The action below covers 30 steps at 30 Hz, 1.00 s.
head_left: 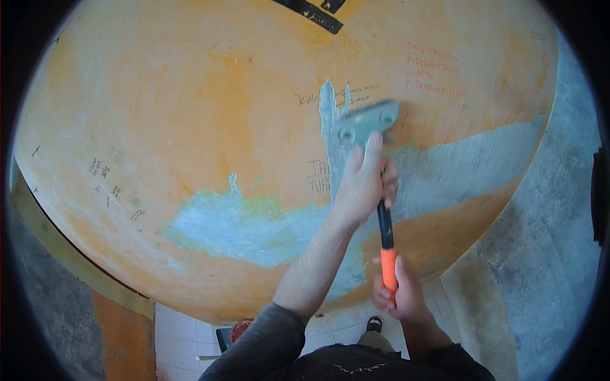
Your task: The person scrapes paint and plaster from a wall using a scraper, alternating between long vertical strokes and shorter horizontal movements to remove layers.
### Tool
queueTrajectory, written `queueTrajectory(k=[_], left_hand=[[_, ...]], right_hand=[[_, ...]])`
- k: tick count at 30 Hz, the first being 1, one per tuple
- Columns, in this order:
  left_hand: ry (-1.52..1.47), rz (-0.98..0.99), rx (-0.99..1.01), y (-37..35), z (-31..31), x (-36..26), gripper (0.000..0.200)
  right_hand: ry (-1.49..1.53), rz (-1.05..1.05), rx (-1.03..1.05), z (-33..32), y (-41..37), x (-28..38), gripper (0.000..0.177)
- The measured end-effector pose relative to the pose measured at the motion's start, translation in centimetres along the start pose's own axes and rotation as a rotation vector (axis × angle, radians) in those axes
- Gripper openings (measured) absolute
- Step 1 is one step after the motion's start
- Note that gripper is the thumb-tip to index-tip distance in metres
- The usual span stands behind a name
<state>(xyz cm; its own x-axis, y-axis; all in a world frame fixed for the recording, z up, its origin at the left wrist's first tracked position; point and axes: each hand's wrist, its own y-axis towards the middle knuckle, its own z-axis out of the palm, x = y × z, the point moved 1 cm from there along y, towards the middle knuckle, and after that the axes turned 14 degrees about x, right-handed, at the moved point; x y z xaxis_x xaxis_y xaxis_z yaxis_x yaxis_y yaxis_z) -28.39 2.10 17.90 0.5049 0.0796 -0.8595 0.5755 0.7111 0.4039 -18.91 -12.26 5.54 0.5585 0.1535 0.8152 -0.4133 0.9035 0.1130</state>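
Note:
Both my hands are closed around a long-handled paint scraper (386,228), with a black shaft, an orange grip and a wide, slightly blurred greenish-grey head. My left hand (363,184) holds it just below the head, thumb laid up along it. Lower down, my right hand (400,291) wraps the orange grip. The scraper head is against or very close to the orange-painted wall (273,140), over a narrow bared strip (329,117). Pale blue-grey bared patches (222,222) spread left and right below it.
Handwriting (435,70) marks the wall, and black strips (311,16) cross its top. White floor tiles (181,330) lie below, near a red rounded thing (240,330) partly behind my left arm. Bare grey wall (540,235) stands right.

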Motion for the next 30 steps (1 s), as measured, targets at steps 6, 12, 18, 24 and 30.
queueTrajectory(k=[6,12,18,24,30], left_hand=[[0.02,0.015,0.016,0.0,0.2,-0.8,0.046],[0.068,0.019,-0.04,1.7,0.5,-2.2,0.047],[-0.002,0.0,-0.004,0.1,0.7,-1.6,0.038],[0.074,0.057,0.02,2.4,0.9,-3.4,0.036],[-0.026,-0.019,-0.032,-0.6,0.6,-0.6,0.037]], right_hand=[[-0.107,-0.066,0.0,0.7,0.6,0.9,0.048],[-0.007,-0.036,0.0,1.0,1.1,2.3,0.048],[-0.023,-0.042,0.021,1.9,-0.1,1.4,0.048],[-0.06,-0.068,0.028,2.7,1.7,4.0,0.049],[-0.032,-0.042,-0.006,2.0,-0.4,2.0,0.049]])
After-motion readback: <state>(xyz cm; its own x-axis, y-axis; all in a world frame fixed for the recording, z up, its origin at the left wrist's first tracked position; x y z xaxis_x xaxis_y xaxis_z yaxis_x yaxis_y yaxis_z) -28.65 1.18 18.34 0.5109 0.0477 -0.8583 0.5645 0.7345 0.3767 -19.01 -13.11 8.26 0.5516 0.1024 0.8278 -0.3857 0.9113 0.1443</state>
